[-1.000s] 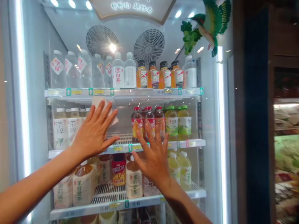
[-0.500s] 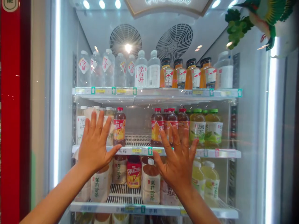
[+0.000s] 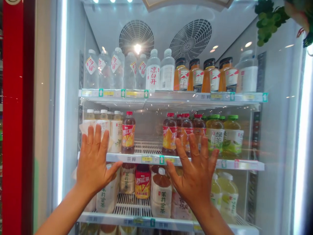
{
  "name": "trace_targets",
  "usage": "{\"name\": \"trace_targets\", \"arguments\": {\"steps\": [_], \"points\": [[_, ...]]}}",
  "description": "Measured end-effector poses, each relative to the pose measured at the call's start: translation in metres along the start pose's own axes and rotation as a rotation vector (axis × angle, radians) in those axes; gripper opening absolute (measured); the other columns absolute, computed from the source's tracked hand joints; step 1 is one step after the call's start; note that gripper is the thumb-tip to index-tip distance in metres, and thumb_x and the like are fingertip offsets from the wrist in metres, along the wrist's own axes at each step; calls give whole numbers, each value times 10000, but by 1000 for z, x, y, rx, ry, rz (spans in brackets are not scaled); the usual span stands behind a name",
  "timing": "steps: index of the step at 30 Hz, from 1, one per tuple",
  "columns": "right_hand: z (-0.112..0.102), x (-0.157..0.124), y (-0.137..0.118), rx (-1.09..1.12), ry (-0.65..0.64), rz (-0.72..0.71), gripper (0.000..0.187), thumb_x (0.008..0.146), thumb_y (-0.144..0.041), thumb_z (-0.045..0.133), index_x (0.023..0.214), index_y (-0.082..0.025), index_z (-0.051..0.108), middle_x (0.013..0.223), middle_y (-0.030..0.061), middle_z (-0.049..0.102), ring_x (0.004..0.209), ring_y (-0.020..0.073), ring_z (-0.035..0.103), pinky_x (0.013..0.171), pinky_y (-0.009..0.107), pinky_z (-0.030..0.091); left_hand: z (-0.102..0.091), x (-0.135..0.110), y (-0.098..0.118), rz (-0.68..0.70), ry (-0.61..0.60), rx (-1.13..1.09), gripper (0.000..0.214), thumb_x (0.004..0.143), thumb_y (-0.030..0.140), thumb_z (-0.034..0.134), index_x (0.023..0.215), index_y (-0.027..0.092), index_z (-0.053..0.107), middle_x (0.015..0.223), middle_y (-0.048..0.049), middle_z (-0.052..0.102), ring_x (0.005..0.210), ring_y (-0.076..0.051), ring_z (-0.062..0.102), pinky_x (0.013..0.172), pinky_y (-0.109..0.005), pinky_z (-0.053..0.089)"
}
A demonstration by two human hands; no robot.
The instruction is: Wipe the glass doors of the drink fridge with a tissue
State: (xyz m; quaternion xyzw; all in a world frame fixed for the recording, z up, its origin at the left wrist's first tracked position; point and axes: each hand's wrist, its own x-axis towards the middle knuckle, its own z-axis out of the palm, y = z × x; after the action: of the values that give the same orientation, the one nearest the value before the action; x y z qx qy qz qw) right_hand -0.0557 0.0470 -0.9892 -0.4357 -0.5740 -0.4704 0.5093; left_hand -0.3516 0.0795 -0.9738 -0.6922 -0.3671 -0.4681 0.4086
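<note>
My left hand (image 3: 91, 160) is raised flat toward the glass front of a lit drinks cooler, fingers stretched up and thumb out. A thin whitish patch (image 3: 84, 127) shows behind its fingertips; I cannot tell whether it is a sheet of tissue or a reflection. My right hand (image 3: 195, 173) is also held flat with fingers spread, and nothing shows in it. Behind the left hand stand white-labelled tea bottles (image 3: 116, 130). Red-capped iced tea bottles (image 3: 169, 130) and green-capped green tea bottles (image 3: 233, 135) are behind and above the right fingers.
Clear water bottles (image 3: 153, 71) and black-capped orange bottles (image 3: 182, 75) line the top shelf (image 3: 176, 95). Lower down are jasmine tea bottles (image 3: 161, 195) and a red-and-yellow bottle (image 3: 142, 182). Light strips (image 3: 62, 98) run down both sides. Artificial grapes (image 3: 266, 24) hang at upper right.
The view has shifted, and the cooler appears slightly larger. My left hand has moved a little left and down against the shelves; my right hand is slightly farther right. Both stay flat.
</note>
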Motion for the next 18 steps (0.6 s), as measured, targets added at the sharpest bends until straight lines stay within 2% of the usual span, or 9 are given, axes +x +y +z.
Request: {"name": "trace_targets", "arguments": {"steps": [3,5,6,10,12,14,17,18], "points": [[1,0,0,-3,12,-2,731,992,-428,586,1631,-358,239,1726,9,175,1587,410,155,1227,767,140,2,-47,14,5,-38,10,894,974,646,373,1637,162,18,1744,-80,-82,1610,-301,-90,1314,-500,-48],[2,0,0,-2,15,0,731,988,-431,591,1629,-360,247,1725,7,177,1585,413,159,1224,770,143,2,-49,14,39,-57,15,888,974,618,409,1638,166,28,1745,-71,-78,1610,-296,-92,1317,-488,-50],[2,0,0,-1,15,1,730,987,-433,590,1628,-361,248,1724,6,180,1585,413,161,1223,770,144,1,-37,11,57,-55,16,888,972,618,418,1639,178,28,1746,-62,-78,1610,-292,-94,1318,-494,-42],[3,0,1,9,16,3,727,988,-431,583,1628,-367,246,1723,2,186,1587,404,163,1226,765,147,0,43,1,63,-5,-5,894,963,678,379,1637,252,-26,1743,-45,-66,1611,-303,-83,1306,-605,19],[3,0,2,11,18,2,726,984,-436,587,1626,-367,256,1724,0,185,1586,402,167,1231,760,147,3,54,9,56,6,-9,922,950,709,373,1636,246,-35,1741,-57,-70,1611,-310,-84,1302,-618,24],[2,0,2,6,19,0,729,982,-436,590,1626,-363,259,1725,2,180,1585,404,171,1230,762,150,7,32,25,70,-6,-4,953,940,721,384,1638,204,-8,1740,-71,-80,1610,-305,-95,1312,-572,3],[2,0,3,-1,15,-2,728,986,-427,580,1630,-356,247,1720,8,196,1585,401,175,1220,776,161,14,-19,49,95,-38,7,964,939,720,377,1637,153,31,1740,-84,-84,1612,-296,-95,1317,-504,-31],[2,0,3,-3,14,-3,723,988,-428,574,1629,-353,248,1718,10,206,1585,398,177,1218,777,164,16,-26,54,103,-45,10,969,936,725,372,1637,146,38,1740,-85,-83,1612,-295,-92,1317,-494,-35]]}}
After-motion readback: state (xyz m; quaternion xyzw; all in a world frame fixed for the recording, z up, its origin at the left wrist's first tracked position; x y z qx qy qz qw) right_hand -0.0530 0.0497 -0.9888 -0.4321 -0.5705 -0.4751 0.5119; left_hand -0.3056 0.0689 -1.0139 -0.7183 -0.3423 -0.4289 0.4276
